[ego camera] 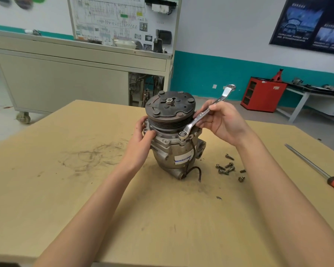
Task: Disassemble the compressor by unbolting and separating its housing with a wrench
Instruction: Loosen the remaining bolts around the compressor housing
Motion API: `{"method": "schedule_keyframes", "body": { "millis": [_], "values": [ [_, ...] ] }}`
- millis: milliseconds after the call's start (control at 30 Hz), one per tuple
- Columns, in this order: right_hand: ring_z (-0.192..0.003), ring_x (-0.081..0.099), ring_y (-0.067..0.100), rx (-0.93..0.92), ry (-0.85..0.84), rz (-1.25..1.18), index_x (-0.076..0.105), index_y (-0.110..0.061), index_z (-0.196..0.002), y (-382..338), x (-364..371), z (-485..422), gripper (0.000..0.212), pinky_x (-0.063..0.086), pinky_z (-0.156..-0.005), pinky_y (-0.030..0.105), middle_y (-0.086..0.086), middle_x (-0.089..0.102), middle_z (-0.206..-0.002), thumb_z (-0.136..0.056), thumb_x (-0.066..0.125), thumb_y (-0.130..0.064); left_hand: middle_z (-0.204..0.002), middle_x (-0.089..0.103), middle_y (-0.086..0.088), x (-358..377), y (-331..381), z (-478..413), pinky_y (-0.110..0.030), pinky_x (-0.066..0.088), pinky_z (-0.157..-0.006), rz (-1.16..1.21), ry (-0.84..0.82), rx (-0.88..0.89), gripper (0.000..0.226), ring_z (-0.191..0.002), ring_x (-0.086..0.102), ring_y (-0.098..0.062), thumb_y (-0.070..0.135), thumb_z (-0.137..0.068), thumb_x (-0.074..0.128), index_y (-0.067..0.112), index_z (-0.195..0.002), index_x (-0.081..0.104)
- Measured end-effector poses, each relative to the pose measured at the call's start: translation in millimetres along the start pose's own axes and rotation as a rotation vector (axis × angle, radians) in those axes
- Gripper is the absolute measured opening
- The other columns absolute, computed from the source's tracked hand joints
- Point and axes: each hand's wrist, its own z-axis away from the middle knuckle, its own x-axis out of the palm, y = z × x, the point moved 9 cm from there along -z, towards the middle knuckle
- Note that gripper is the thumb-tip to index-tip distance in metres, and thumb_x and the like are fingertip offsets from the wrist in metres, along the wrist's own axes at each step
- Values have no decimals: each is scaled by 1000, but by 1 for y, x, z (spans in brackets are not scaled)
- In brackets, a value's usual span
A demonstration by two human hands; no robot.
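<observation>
While pinching the shank of the wrench between thumb and curled fingers of the right hand, seats the lower ring end on a bolt head at the front flange of the compressor, just under the grooved pulley. Other ring end free, pointing up and away to the right. With the left hand, grips the opposite side of the housing at the flange to steady the body.

Compressor upright near the middle of the table, clutch plate on top, black cable hanging down its front to the tabletop. To its right, apart from the body, several loose bolts in a small scatter. Further right, a screwdriver with a red handle, near the table edge.

Probably busy with loosening one of the remaining housing bolts.

Possible troubles from here:
- Very little room for the swing, with the shank so close to the pulley rim. Could knock against it and jump off the head.
- With the ring not fully down on the bolt, could slip, round the corners and throw the right knuckles into the flange.
- Not clamped, only standing on its narrow rear end. With a hard pull and a weak left grip, could tip or turn.
- Could also trap the cable under the body.
</observation>
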Motion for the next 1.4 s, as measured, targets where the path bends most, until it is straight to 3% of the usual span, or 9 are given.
{"method": "schedule_keyframes", "body": {
  "millis": [133,267,367,467,533,767,900,1000,1400],
  "values": [
    [-71,70,23,-76,52,-95,71,-7,-77,-10,-6,17,47,56,-62,25,15,72,-83,-95,27,-5,-142,46,3,1,0,-1,-30,39,-100,-1,0,-1,47,-124,48,-13,21,-100,39,29,-145,29],
    [-77,71,22,-267,224,59,66,-5,-86,-44,-4,49,38,56,-66,23,11,74,-87,-101,32,-13,-144,44,3,1,-2,-2,-28,39,-98,1,12,1,47,-123,48,-11,22,-100,39,29,-145,29],
    [-71,72,21,-536,333,479,68,-6,-89,-70,30,82,27,58,-62,26,4,74,-84,-97,48,-22,-142,46,3,1,-3,-2,-24,40,-92,5,10,-1,46,-119,50,-9,22,-100,39,30,-145,29],
    [-62,69,24,-1044,315,1299,72,0,-88,-71,106,123,19,57,-51,34,11,72,-82,-88,63,-16,-141,47,2,0,-2,-2,-22,39,-94,7,16,9,46,-122,49,-11,19,-100,39,27,-145,30],
    [-61,68,25,-1196,286,1650,73,2,-86,-45,142,132,19,55,-48,33,16,72,-83,-86,69,-16,-138,48,3,0,0,-1,-15,39,-89,2,22,23,46,-118,51,-5,18,-100,40,25,-144,31],
    [-62,66,22,-1231,350,1761,74,-1,-81,-28,165,135,17,53,-55,29,15,70,-78,-83,70,-17,-135,49,6,0,5,2,-12,38,-89,1,21,35,45,-109,51,4,17,-100,41,26,-143,33],
    [-58,62,22,-1143,386,1816,72,-4,-78,-25,168,133,6,50,-53,29,10,66,-72,-79,74,-9,-135,50,4,0,7,4,-28,40,-99,1,17,22,45,-115,52,-8,17,-100,41,27,-142,32],
    [-59,61,22,-1066,403,1847,71,-6,-77,-23,168,132,4,49,-53,29,8,64,-70,-80,73,-8,-131,48,9,1,10,6,-22,39,-94,0,14,33,45,-108,51,3,17,-100,40,26,-143,32],
    [-55,56,21,-949,421,1807,70,-8,-76,-17,164,124,6,47,-52,29,6,60,-68,-78,75,-11,-120,50,13,0,0,-3,-2,39,-73,-54,16,9,41,-92,51,17,15,-100,40,30,-137,32]
  ]
}}
